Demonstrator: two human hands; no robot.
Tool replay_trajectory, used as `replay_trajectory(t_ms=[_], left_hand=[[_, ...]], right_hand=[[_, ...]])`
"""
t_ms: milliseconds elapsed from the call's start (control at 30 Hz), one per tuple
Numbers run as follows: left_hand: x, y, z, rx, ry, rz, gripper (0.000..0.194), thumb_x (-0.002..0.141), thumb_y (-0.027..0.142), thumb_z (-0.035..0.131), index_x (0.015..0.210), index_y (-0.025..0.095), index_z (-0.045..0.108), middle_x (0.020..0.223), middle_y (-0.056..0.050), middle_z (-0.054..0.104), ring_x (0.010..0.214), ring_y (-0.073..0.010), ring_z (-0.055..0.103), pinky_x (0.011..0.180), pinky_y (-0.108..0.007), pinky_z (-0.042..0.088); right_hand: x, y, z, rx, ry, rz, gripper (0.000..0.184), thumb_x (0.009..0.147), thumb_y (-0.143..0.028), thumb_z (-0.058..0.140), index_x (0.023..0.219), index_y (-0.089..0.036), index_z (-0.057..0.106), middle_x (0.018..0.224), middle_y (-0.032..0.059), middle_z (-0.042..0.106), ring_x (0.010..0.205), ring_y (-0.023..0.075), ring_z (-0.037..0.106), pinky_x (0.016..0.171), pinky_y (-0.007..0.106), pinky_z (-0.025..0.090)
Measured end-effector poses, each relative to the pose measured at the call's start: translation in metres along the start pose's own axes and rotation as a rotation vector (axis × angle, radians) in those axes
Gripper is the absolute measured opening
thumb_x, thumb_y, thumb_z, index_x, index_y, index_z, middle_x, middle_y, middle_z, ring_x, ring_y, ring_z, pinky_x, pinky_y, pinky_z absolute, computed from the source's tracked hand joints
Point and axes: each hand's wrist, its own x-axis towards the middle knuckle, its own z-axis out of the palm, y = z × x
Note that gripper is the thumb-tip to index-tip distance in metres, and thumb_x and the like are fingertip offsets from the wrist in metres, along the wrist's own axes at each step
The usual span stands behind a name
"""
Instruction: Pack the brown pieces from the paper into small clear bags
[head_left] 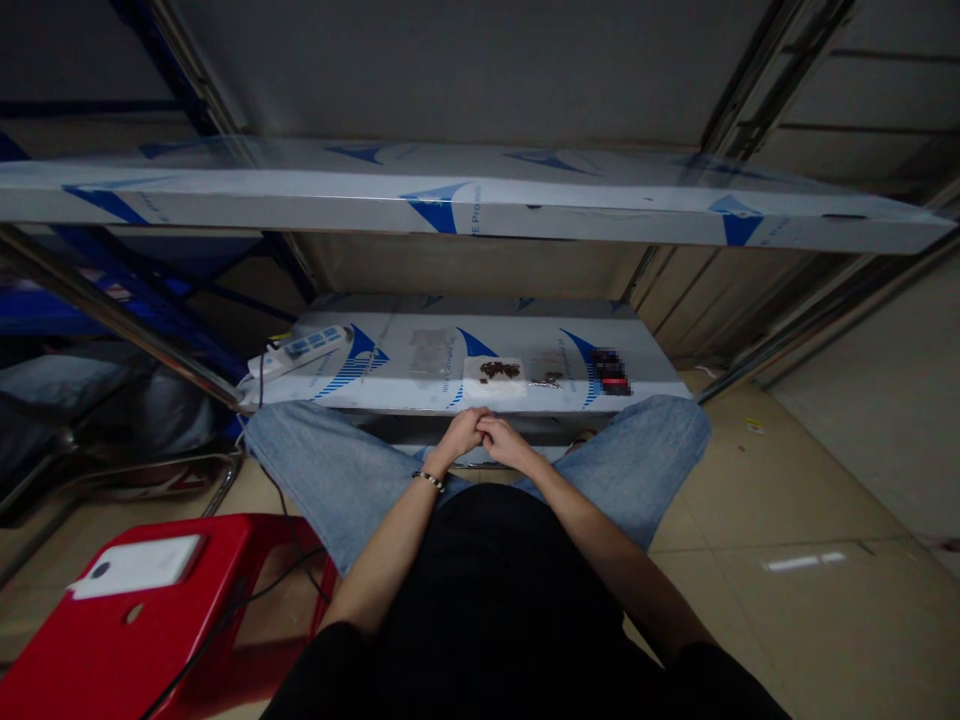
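My left hand [463, 432] and my right hand [501, 440] meet in front of the lower shelf, fingers curled against each other. Both look closed, and no object shows in them. Just beyond, a white tray [517, 388] on the shelf carries a heap of small dark brown pieces [499, 371]. Right of it lies a clear plastic bag [547, 366] with small shiny dark pieces [547, 381] at its near end. Farther right is a pixelated dark and red item [612, 372]. Left of the tray rests another clear, flat bag [431, 352].
The lower shelf [397, 390] is covered in printed film. An upper shelf [300, 205] hangs above it. A power strip [307, 346] lies at the left end. A red stool [90, 650] with a white power bank-like box [142, 566] stands at lower left, a black cable [225, 610] beside it.
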Motion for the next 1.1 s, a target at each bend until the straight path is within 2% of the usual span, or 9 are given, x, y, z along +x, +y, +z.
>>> replay_trajectory(t_ms=[100,200,367,467,600,733,867,1100], left_hand=[[-0.003,0.004,0.005,0.061,-0.048,0.003,0.032,0.069,0.007,0.053,0.094,0.017,0.072,0.091,-0.009,0.073,0.085,-0.0236,0.066,0.081,-0.030,0.048],[-0.003,0.008,0.005,0.047,-0.089,-0.002,0.036,0.070,0.006,0.053,0.099,0.016,0.072,0.095,-0.009,0.074,0.089,-0.0233,0.067,0.084,-0.030,0.049],[0.001,0.010,-0.008,-0.166,-0.112,0.063,0.045,0.070,0.006,0.054,0.111,0.015,0.069,0.106,-0.008,0.073,0.095,-0.0202,0.066,0.089,-0.028,0.049],[-0.001,0.008,-0.014,-0.224,-0.122,0.066,0.037,0.071,0.007,0.053,0.103,0.013,0.068,0.100,-0.007,0.072,0.089,-0.0187,0.065,0.084,-0.027,0.049],[-0.003,0.009,-0.014,-0.114,-0.115,0.041,0.022,0.073,0.009,0.051,0.089,0.014,0.066,0.086,-0.005,0.069,0.079,-0.0186,0.062,0.076,-0.027,0.047],[-0.006,0.017,-0.013,0.066,-0.085,0.033,0.021,0.074,0.011,0.054,0.091,0.017,0.065,0.086,-0.007,0.070,0.082,-0.0216,0.064,0.075,-0.028,0.045],[-0.010,0.026,-0.010,0.193,-0.088,0.056,0.017,0.078,0.014,0.056,0.090,0.019,0.066,0.087,-0.008,0.070,0.086,-0.0246,0.065,0.078,-0.029,0.045],[-0.008,0.032,-0.002,0.206,-0.124,0.113,0.024,0.078,0.013,0.053,0.098,0.019,0.066,0.095,-0.007,0.070,0.093,-0.0234,0.064,0.083,-0.030,0.046]], right_hand=[[-0.005,0.008,0.011,-0.170,-0.112,0.049,0.025,0.073,0.001,0.053,0.085,-0.015,0.067,0.093,0.0084,0.070,0.090,0.0218,0.063,0.085,0.031,0.047],[-0.005,0.009,0.010,-0.256,-0.168,0.078,0.023,0.076,0.000,0.054,0.089,-0.014,0.066,0.096,0.0101,0.070,0.092,0.0219,0.062,0.085,0.031,0.046],[-0.002,-0.005,-0.010,-0.065,-0.060,-0.051,0.027,0.073,0.001,0.053,0.088,-0.015,0.069,0.091,0.0062,0.071,0.087,0.0199,0.062,0.082,0.028,0.045],[-0.003,-0.013,-0.016,0.038,-0.014,-0.095,0.032,0.074,0.001,0.053,0.093,-0.016,0.071,0.091,0.0043,0.071,0.083,0.0177,0.062,0.079,0.026,0.045],[-0.003,-0.015,-0.018,0.051,-0.007,-0.094,0.035,0.073,0.002,0.051,0.094,-0.017,0.072,0.093,0.0044,0.072,0.084,0.0178,0.062,0.080,0.026,0.045],[-0.005,-0.010,-0.014,-0.038,-0.077,-0.080,0.035,0.071,0.004,0.047,0.088,-0.016,0.070,0.089,0.0050,0.071,0.085,0.0194,0.062,0.081,0.027,0.045],[-0.011,-0.004,-0.007,-0.183,-0.141,-0.033,0.033,0.073,0.003,0.047,0.091,-0.015,0.067,0.093,0.0083,0.071,0.090,0.0216,0.063,0.084,0.030,0.046],[-0.018,0.004,-0.004,-0.296,-0.206,0.010,0.024,0.080,-0.003,0.053,0.097,-0.014,0.067,0.101,0.0123,0.071,0.097,0.0243,0.065,0.088,0.033,0.048]])
